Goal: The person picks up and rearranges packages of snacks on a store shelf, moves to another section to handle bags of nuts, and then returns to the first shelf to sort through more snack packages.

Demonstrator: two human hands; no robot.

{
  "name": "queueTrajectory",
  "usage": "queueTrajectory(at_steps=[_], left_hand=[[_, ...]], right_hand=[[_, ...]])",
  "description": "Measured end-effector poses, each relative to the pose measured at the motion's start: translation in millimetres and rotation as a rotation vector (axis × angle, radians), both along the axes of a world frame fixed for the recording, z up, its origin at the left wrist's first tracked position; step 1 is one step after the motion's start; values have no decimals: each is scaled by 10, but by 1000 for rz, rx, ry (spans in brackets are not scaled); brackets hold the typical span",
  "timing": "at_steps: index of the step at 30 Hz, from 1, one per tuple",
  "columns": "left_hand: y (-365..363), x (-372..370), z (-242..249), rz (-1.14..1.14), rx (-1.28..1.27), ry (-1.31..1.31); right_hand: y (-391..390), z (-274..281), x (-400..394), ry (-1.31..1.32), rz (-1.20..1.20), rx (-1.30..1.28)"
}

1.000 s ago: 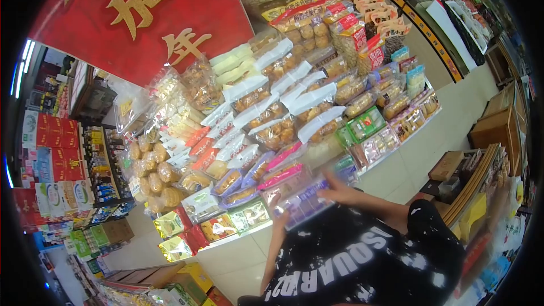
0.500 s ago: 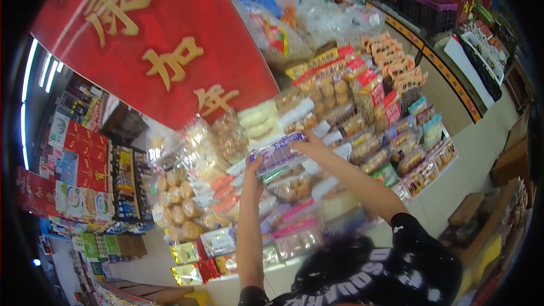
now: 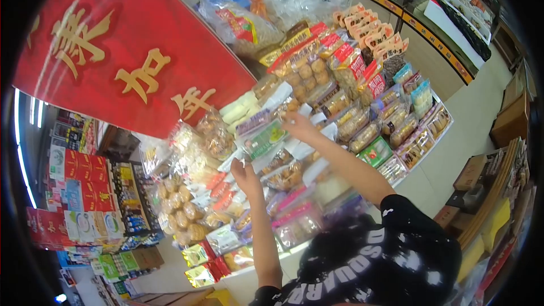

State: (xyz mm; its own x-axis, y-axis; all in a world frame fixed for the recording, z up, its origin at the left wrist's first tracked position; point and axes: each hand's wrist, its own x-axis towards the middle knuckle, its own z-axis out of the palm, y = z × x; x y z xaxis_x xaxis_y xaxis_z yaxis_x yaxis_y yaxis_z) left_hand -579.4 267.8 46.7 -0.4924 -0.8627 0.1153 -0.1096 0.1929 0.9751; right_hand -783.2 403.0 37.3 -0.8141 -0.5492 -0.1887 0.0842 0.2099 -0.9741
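Note:
A purple snack package [image 3: 253,122] lies in the display, just behind a green package [image 3: 266,138] with a clear window. My right hand [image 3: 300,127] hovers at the right end of the green package, its fingers loosely bent and holding nothing. Lower down to the left, my left hand [image 3: 245,174] has its fingers a little apart, near the green package's left end and some white wrappers. Between the hands and my body are bagged pastries [image 3: 285,175] in clear film.
Round bagged cakes [image 3: 190,209] fill the display's left side. Several rows of packaged biscuits [image 3: 362,136] stand to the right. A large red sign [image 3: 141,62] with gold characters leans over the far left. Plastic bags [image 3: 306,0] are heaped at the back.
The purple package, held at both ends before, now lies among the other packs. Both hands have let go and moved toward me, uncovering the green package. The view has shifted slightly.

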Motion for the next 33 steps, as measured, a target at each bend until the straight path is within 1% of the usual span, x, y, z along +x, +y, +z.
queueTrajectory(at_steps=[2,3,4,6,7,8,10,11,12,14,15,16,18,19,21,22,23,24,25,26,28,30,31,33], left_hand=[[289,286,49,-26,39,18],[514,385,143,19,-39,14],[613,501,83,11,-27,-1],[945,892,-72,-111,230,9],[1137,1045,-151,-161,325,-53],[1325,1172,-231,-179,364,-82],[1591,1290,-391,-456,562,-363],[1718,1336,-536,-478,615,-427],[1861,1313,-556,-479,619,-424],[2074,1227,-566,-542,224,-493],[2113,1163,-564,-542,224,-495],[2142,1046,-523,-670,-24,-565],[2164,761,-449,-915,-541,-692],[2165,616,-525,-913,-545,-694],[2159,345,-844,-1155,-308,-848],[2139,226,-1015,-1150,-308,-852],[2112,106,-1179,-1278,-201,-949],[2113,12,-1232,-1404,-90,-1045],[2140,-27,-1272,-1424,-51,-1103],[2175,-24,-1263,-1424,-59,-1111],[2216,14,-1229,-1417,188,-1033],[2244,9,-1232,-1440,185,-1050],[2252,-19,-1251,-1451,200,-1051],[2262,-62,-1211,-1491,196,-1036]], right_hand=[[461,0,223,-10,-121,-244],[752,31,379,-19,-151,-309],[1046,28,525,-32,-186,-364],[1628,-133,885,-88,-229,-278],[1946,-212,1134,-120,-255,-214],[2235,-324,1338,-141,-282,-175],[2623,-596,1653,-148,-211,185],[2750,-796,1797,-169,-231,226],[2805,-713,1871,-166,-231,231],[2857,-594,1995,-47,-150,262],[2846,-605,2028,188,-142,226],[2847,-584,2059,185,-142,225],[2880,-534,2119,550,-185,293],[2928,-488,2119,550,-185,289],[3050,-405,2103,176,11,216],[3105,-397,2096,174,15,211],[3166,-402,2087,85,44,219],[3231,-427,2086,-5,72,224],[3298,-449,2096,-7,70,216],[3370,-471,2104,-8,13,188],[3509,-531,2105,-12,-65,147],[3619,-598,2090,-125,-142,132],[3650,-624,2097,-127,-165,121],[3690,-639,2127,-145,-236,184]])
